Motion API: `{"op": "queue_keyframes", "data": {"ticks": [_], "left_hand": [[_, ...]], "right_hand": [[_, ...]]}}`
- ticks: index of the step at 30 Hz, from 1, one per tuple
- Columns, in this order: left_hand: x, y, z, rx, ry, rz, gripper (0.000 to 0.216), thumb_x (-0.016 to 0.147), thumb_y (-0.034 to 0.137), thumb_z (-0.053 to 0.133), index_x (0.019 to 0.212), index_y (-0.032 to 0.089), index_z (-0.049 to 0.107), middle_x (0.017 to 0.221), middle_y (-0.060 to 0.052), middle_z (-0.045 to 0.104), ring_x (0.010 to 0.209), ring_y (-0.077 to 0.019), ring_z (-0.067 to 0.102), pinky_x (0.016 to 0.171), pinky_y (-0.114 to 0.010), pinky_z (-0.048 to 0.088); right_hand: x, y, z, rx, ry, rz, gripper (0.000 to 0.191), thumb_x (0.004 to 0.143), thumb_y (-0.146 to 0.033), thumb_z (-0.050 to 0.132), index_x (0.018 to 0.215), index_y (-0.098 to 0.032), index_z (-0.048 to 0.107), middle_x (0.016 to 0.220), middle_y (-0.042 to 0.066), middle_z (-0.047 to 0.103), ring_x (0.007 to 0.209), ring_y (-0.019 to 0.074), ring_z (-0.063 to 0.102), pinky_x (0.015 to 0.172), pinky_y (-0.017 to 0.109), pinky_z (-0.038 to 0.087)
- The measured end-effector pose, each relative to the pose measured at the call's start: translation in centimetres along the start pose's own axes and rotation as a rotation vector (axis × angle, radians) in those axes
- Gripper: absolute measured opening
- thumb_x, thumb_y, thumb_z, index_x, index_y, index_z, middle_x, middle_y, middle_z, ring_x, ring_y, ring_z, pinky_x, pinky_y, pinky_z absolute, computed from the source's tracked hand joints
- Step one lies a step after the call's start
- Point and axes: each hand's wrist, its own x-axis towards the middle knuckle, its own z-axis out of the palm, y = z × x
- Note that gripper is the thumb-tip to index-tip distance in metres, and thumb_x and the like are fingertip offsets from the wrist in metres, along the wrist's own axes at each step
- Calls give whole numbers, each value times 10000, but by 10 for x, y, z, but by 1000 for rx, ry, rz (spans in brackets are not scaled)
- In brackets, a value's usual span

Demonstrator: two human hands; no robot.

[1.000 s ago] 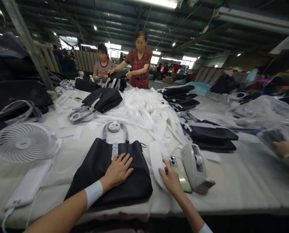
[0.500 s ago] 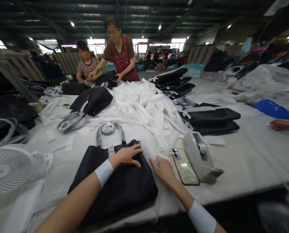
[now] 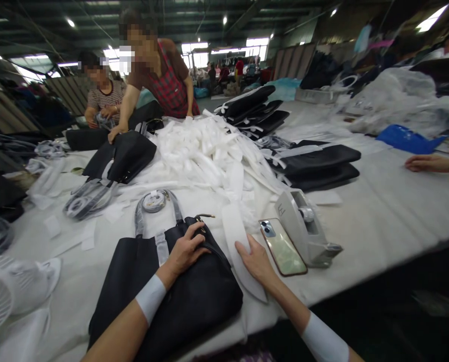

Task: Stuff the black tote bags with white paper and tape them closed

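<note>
A black handbag (image 3: 205, 296) lies flat before me, its wrapped handles (image 3: 177, 206) and a coiled strap (image 3: 154, 200) pointing away from me. My left hand (image 3: 186, 250) has its fingers curled over the bag's upper right edge, by a metal fitting and a small brown pull tab. To the right of the bag, my right hand (image 3: 255, 259) pinches a long white foam strip (image 3: 234, 229) between thumb and fingers. The strip stands close beside the bag's right side, and its lower end hangs past my hand.
A phone (image 3: 284, 246) and a tape dispenser (image 3: 303, 231) sit to the right. Beyond lies a heap of white foam strips (image 3: 205, 146), with black bags (image 3: 318, 163) stacked alongside. A white fan (image 3: 5, 291) is at left. Across the table, a co-worker (image 3: 160, 75) reaches toward another bag (image 3: 122, 153).
My right hand now holds a foam strip lifted beside the bag. My left fingers have curled in at the bag's edge. The co-worker has leaned over and reached to a nearer bag.
</note>
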Motion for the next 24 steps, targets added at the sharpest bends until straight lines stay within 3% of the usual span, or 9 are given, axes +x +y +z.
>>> {"op": "queue_keyframes", "data": {"ticks": [4, 9, 13, 19, 24], "left_hand": [[-1, -3, -1, 27, 82, 85, 92, 878, 267, 589, 890, 201, 526, 1275, -115, 541, 1136, -216, 579, 902, -335, 534], [-2, -3, -4, 26, 216, 147, 99, 868, 259, 605, 890, 198, 530, 1164, -115, 594, 1084, -210, 605, 894, -337, 540], [0, 1, -6, 50, 307, 183, 117, 863, 280, 615, 887, 197, 535, 1119, -108, 599, 1024, -203, 623, 852, -329, 556], [1, 4, -6, 55, 340, 202, 98, 879, 280, 592, 888, 201, 535, 1060, -89, 605, 979, -187, 623, 837, -318, 558], [0, 4, -3, 48, 312, 175, 100, 887, 280, 583, 880, 199, 523, 1015, -79, 581, 948, -177, 612, 813, -301, 558]], "right_hand": [[-2, -12, -18, 136, -131, -28, 344, 863, -473, 483, 941, -174, 635, 910, 66, 693, 834, 231, 616, 741, 329, 462], [5, -33, -25, 129, -287, -47, 312, 841, -439, 517, 795, -158, 645, 788, 41, 676, 701, 199, 593, 611, 280, 422], [19, -53, -8, -8, -285, -129, 212, 828, -344, 532, 759, -165, 622, 744, 21, 648, 695, 180, 573, 612, 263, 388], [34, -64, 29, -210, -268, -239, 141, 850, -267, 534, 817, -149, 604, 751, 46, 650, 689, 170, 570, 614, 255, 354], [37, -66, 28, -403, -494, -292, 177, 872, -260, 518, 890, -127, 635, 871, 105, 691, 815, 213, 621, 663, 262, 378]]}}
